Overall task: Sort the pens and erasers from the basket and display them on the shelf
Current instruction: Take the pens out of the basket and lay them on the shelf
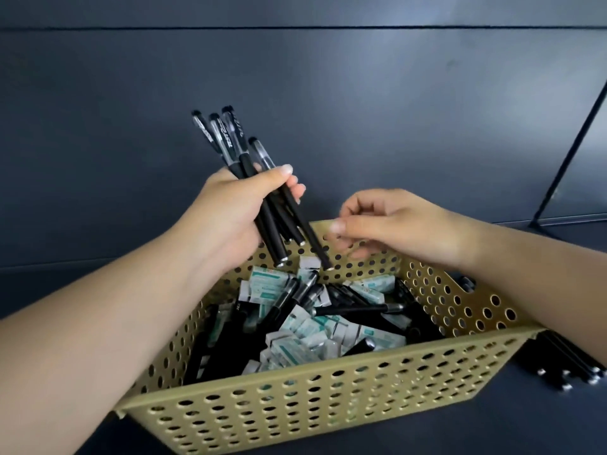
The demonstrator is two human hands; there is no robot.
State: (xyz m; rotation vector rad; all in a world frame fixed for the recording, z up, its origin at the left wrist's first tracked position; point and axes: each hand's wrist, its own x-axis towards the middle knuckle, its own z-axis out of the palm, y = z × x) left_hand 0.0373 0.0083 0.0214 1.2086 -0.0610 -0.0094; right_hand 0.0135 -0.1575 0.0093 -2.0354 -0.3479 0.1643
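Against the dark blue-grey back panel (328, 93) of the shelf (542, 421), a tan perforated basket (295, 405) sits on the shelf board, its near left corner cut off by the forearm crossing in front of it. A thin dark divider rod (571, 152) slants up at the far right and runs out of view at the edge.

Inside the basket lies a jumble of loose black pens (358, 309) and small white-and-teal wrapped erasers (315, 326); how many of each is hard to say, since they overlap and the basket's left wall is in shadow. The printing on the wrappers is too blurred to read.

Just beside the basket's right wall, on the shelf board, a row of black pens (565, 366) lies side by side; the basket's corner hides their far ends.

Above the basket's back left corner, the left hand (236, 208) grips a bundle of black pens (259, 192), fingers curled round the barrels, caps pointing up and away, the lower tips hanging over the erasers. The white lettering on the caps cannot be made out.

The right hand (394, 224) hovers over the basket's back rim, fingers loosely curled, thumb near forefinger; I cannot tell whether anything is pinched there.
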